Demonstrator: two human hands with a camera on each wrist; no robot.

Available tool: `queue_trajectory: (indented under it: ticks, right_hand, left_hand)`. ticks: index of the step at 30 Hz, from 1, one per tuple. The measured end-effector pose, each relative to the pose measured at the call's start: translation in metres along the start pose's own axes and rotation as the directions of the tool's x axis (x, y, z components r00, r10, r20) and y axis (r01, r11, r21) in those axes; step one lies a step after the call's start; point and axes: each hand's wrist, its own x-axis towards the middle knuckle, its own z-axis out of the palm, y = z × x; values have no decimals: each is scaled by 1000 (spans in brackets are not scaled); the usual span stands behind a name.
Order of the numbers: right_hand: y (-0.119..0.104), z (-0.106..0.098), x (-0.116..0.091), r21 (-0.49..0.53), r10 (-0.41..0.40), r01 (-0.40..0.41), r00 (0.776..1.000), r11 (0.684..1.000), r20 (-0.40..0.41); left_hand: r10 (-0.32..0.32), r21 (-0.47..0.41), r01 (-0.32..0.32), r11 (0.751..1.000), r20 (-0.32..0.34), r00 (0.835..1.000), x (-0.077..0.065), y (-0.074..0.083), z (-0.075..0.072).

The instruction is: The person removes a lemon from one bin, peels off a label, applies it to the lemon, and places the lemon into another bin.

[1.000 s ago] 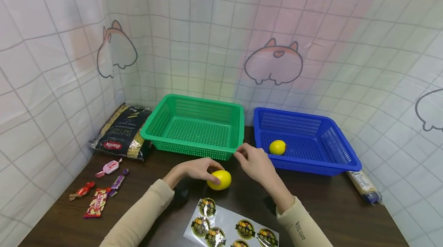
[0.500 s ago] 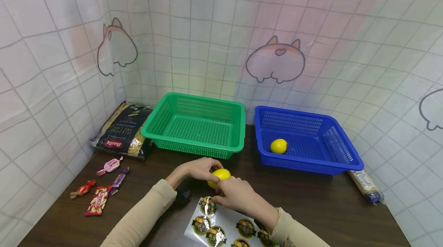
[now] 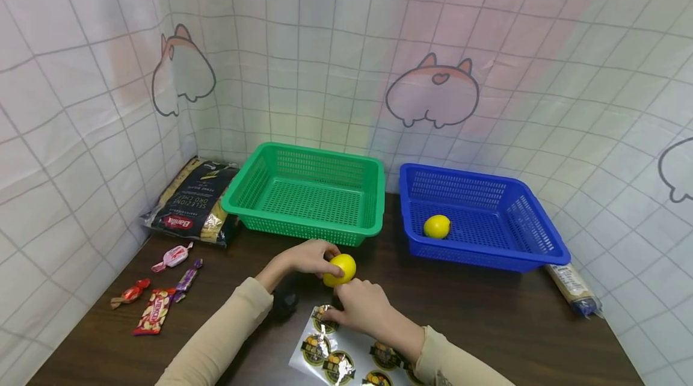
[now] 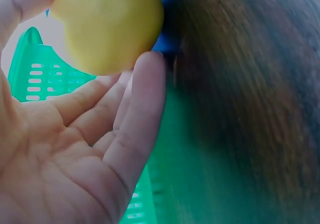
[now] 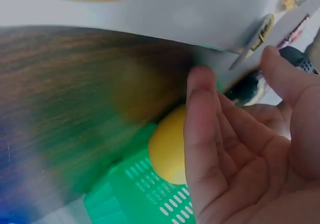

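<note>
My left hand (image 3: 310, 258) holds a yellow lemon (image 3: 341, 268) above the dark table; in the left wrist view the thumb and fingertips grip the lemon (image 4: 110, 26) from opposite sides. My right hand (image 3: 368, 311) is over the far left part of a shiny sheet of round stickers (image 3: 352, 345), just in front of the lemon. In the right wrist view its thumb and straight forefinger stand apart, with the sheet's edge and a sticker (image 5: 261, 36) beyond the fingertips. A second lemon (image 3: 437, 226) lies in the blue basket (image 3: 487, 258).
A green basket (image 3: 303, 228) stands behind the hands. At the left are a black pasta bag (image 3: 189, 202) and several wrapped sweets, among them a red packet (image 3: 154, 311). A clear-wrapped package (image 3: 574, 291) lies at the right, beside the blue basket. Tiled-pattern cloth surrounds the table.
My right hand has come from near the baskets down and left to the sticker sheet. The left hand keeps its hold on the lemon, now slightly higher and turned.
</note>
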Motion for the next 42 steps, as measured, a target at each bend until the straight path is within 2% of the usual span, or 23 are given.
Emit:
queue_trajectory:
  ticks: [11,21,33,42]
  right_hand:
    - [-7,2,6,5,-40,39,996,999,83]
    - [-14,1,9,75,-56,45,988,996,143]
    - [-19,-5,1,-24,-53,57,986,998,160]
    - [-20,-25,-11,-104,-66,78,992,992,112]
  left_hand:
    - [14,-5,-14,1000,15,1000,3,-7,-1]
    - [23,-13,-23,1000,19,1000,3,-7,-1]
    - [9,-19,-8,1000,11,1000,1,-10,2]
    - [4,-15,-5,1000,-16,1000,-2,-8,2]
